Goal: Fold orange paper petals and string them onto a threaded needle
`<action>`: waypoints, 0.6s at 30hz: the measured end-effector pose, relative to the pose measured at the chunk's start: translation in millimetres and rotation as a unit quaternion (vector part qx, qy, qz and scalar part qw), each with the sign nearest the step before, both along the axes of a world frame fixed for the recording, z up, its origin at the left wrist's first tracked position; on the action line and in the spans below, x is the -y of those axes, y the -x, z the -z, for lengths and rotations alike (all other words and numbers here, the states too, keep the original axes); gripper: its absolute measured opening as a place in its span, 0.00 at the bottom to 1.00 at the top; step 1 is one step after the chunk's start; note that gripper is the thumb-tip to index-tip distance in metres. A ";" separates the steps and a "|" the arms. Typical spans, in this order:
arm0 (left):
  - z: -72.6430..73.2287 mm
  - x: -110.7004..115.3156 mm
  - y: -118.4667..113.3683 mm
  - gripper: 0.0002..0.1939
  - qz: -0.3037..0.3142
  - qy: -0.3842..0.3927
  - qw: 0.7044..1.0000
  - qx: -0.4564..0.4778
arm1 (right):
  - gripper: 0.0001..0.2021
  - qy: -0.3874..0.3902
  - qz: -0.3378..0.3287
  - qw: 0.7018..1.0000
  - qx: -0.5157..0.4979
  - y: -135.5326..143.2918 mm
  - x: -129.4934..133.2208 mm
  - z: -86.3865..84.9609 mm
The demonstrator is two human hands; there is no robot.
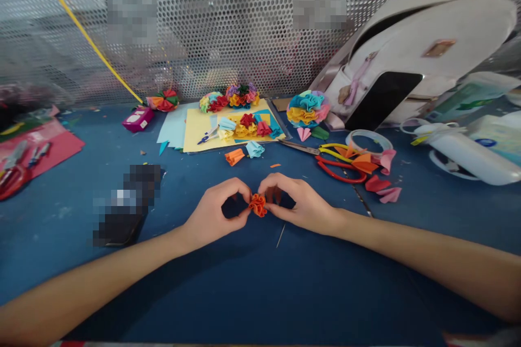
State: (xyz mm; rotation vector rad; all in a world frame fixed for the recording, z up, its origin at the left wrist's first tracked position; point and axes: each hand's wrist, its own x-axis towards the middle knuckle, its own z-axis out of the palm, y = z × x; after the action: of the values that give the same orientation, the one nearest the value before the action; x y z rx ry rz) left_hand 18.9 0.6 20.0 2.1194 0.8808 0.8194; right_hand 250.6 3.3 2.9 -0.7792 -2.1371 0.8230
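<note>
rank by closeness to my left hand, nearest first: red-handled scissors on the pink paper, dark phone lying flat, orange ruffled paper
1. Orange ruffled paper, in the left hand's fingers
2. Dark phone, left of that hand
3. Red-handled scissors, far left

Two hands (214, 209) (305, 203), two phones (382, 100) (130, 203), one backpack (407, 38).

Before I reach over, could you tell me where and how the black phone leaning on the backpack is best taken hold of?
I'd pinch the phone by its two long edges, around the middle, coming from the front: it leans back against the backpack, while its flat front and both long edges look exposed.
</note>
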 end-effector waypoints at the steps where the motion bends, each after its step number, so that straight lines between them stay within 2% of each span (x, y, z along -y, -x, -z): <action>1: 0.3 0.5 0.2 0.08 -0.004 0.000 1.000 -0.002 | 0.07 -0.001 0.003 1.000 -0.003 0.0 0.3 -0.1; 7: 2.0 1.6 1.1 0.14 -0.027 0.012 0.999 0.013 | 0.10 -0.013 -0.013 1.000 -0.014 -1.9 1.0 -2.4; 12: 1.0 -0.4 1.5 0.10 -0.012 -0.005 1.000 -0.004 | 0.14 -0.026 -0.040 0.999 -0.027 -4.2 1.5 -1.9; 15: 2.2 -2.1 1.5 0.10 -0.009 -0.012 1.000 0.000 | 0.17 -0.033 -0.018 0.999 -0.015 -3.8 1.7 1.7; 18: 3.8 -2.8 1.2 0.09 -0.004 -0.016 1.000 0.018 | 0.14 -0.055 0.004 0.998 -0.020 -2.8 0.3 5.5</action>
State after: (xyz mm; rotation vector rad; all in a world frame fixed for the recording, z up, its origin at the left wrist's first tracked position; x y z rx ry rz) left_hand 17.8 3.4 16.2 2.1244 0.8630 0.8779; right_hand 253.3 3.0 -2.5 -0.7078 -2.1243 0.7035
